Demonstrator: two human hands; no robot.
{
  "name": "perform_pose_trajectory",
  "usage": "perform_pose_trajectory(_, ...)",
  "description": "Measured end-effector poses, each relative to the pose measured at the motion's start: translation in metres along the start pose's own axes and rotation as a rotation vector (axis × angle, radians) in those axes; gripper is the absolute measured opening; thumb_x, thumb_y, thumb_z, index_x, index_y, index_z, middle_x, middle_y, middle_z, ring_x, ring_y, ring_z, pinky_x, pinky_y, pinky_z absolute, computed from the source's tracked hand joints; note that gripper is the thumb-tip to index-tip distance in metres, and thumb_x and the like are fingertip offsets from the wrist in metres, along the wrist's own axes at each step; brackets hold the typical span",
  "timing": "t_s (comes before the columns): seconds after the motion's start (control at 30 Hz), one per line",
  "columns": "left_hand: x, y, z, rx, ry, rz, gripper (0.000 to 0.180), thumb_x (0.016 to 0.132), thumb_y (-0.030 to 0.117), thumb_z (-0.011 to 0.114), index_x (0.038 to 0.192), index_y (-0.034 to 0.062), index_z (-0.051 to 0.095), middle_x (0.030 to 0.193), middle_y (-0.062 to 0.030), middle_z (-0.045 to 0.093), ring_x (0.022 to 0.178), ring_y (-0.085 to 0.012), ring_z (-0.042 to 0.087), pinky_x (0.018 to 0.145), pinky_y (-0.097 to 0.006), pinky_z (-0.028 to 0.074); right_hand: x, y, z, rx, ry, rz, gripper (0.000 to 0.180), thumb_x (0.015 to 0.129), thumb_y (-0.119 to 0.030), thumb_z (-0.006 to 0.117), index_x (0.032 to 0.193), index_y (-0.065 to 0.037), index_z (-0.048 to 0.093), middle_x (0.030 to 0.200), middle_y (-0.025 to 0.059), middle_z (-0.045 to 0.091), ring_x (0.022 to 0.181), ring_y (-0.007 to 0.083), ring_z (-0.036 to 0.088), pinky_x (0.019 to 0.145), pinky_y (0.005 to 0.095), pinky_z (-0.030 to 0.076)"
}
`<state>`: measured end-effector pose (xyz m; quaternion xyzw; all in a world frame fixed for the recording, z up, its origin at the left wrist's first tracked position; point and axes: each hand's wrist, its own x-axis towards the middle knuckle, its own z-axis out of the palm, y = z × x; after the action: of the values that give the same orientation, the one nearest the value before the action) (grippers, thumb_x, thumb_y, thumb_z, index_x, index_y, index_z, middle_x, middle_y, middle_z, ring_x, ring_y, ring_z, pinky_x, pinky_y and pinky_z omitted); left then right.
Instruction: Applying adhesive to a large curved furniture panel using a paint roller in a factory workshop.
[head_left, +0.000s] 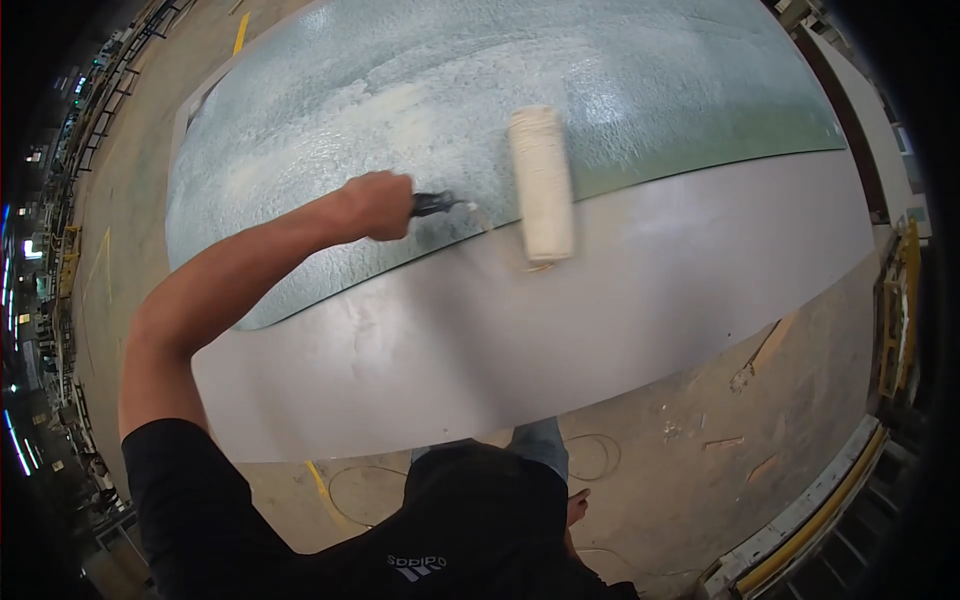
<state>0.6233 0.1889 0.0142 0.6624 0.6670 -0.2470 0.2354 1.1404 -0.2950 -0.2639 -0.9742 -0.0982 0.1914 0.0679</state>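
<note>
My left hand is closed round the dark handle of a paint roller, with the arm stretched out from the left. The roller's cream fluffy sleeve lies across the near edge of a greenish sheet, its lower end over the pale grey surface. A wet, whitish, streaky coat covers much of the sheet, while a strip along its near right edge looks greener and more thinly coated. Low beside my right leg, part of my right hand shows; its fingers are mostly hidden.
The sheet rests on a wide pale grey panel, whose near edge is just in front of my legs. A thin cable loops over the concrete floor. Wood scraps lie at the right, near a yellow-edged metal frame.
</note>
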Motion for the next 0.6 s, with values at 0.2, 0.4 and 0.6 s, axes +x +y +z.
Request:
perform_pose_trajectory(0.2, 0.004, 0.031, -0.007, -0.113, 0.08, 0.033, 0.023, 0.075, 0.013, 0.062, 0.088, -0.0035, 0.071, 0.093, -0.0272, 0.071, 0.09, -0.0393, 0.071, 0.078, -0.046, 0.057, 0.008, -0.026, 0.002, 0.082, -0.122, -0.326, 0.066, 0.103, -0.048, 0.046, 0.107, 0.016, 0.064, 0.101, 0.0357, 0.066, 0.099, 0.0504, 0.062, 0.087, 0.0502, 0.049)
perform_pose_trajectory(0.4, -0.079, -0.122, 0.103, -0.123, 0.165, -0.188, 0.021, 0.075, 0.012, 0.06, 0.083, -0.0051, 0.069, 0.084, -0.0286, 0.069, 0.082, -0.0431, 0.07, 0.074, -0.049, 0.057, -0.038, 0.003, 0.018, 0.129, -0.137, -0.203, 0.08, 0.1, -0.059, 0.043, 0.108, 0.017, 0.064, 0.104, 0.0365, 0.066, 0.102, 0.0517, 0.06, 0.092, 0.0512, 0.047)
perform_pose_trajectory(0.6, -0.252, -0.282, 0.196, -0.115, 0.199, -0.475, 0.026, 0.078, 0.02, 0.066, 0.078, -0.006, 0.067, 0.086, -0.0313, 0.068, 0.085, -0.0469, 0.068, 0.076, -0.051, 0.055, -0.058, -0.002, 0.039, 0.061, -0.273, -0.222, 0.092, 0.096, -0.072, 0.036, 0.123, 0.012, 0.06, 0.123, 0.0363, 0.059, 0.121, 0.0491, 0.053, 0.104, 0.0486, 0.042)
